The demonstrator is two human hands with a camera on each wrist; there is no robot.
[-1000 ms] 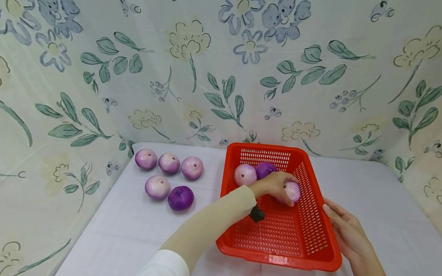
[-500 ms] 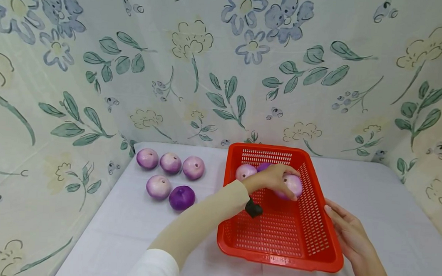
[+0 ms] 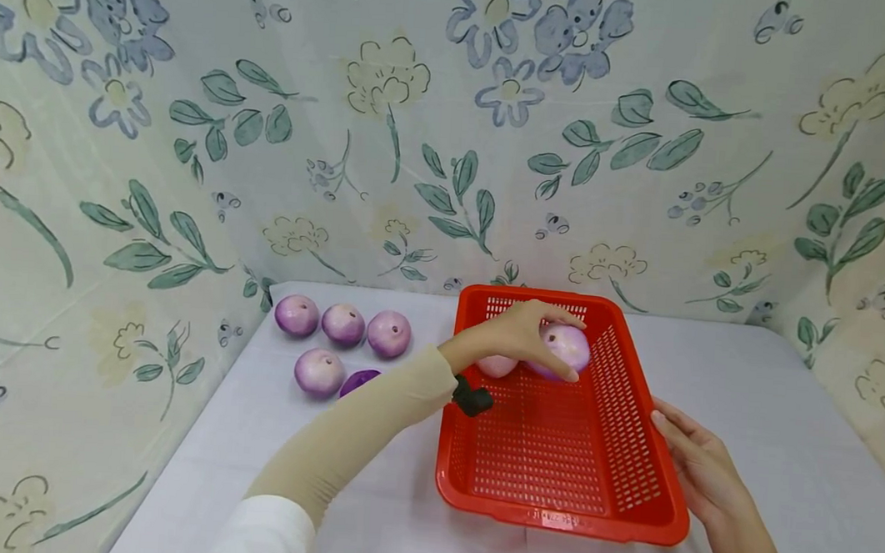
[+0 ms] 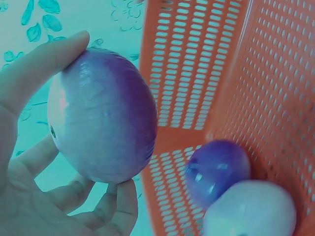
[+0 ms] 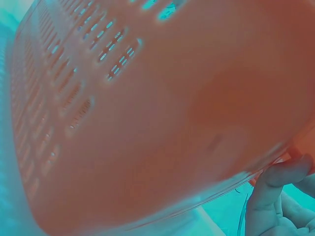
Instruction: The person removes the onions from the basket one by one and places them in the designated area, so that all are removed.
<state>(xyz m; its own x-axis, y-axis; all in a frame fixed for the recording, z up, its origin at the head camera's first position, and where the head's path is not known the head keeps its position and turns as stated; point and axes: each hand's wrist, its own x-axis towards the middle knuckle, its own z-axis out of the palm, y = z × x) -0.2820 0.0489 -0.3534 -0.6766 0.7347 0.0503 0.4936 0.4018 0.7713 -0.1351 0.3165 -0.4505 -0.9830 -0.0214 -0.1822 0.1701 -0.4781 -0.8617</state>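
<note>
My left hand [image 3: 518, 335] grips a pale purple onion [image 3: 568, 347] over the far part of the red plastic basket [image 3: 565, 525]. In the left wrist view, thumb and fingers curl round this onion [image 4: 106, 118], which is raised above the basket floor. Below it lie a dark purple onion [image 4: 216, 169] and a pale onion [image 4: 251, 211], touching each other; from the head, the hand hides the dark one and part of the pale one. On the basket's right rim, my right hand [image 3: 706, 474] pinches the edge, seen also as a curled hand [image 5: 278, 196] in the right wrist view.
On the left of the white-covered table [image 3: 238, 449] sit several onions, among them a pale onion [image 3: 320, 373] and a dark purple onion [image 3: 358, 381] half hidden by the left forearm. A floral curtain [image 3: 387, 182] hangs behind the table.
The left hand has lifted its onion from the basket floor and moved it back and leftward. The right hand stays at the rim, and the basket has hardly moved.
</note>
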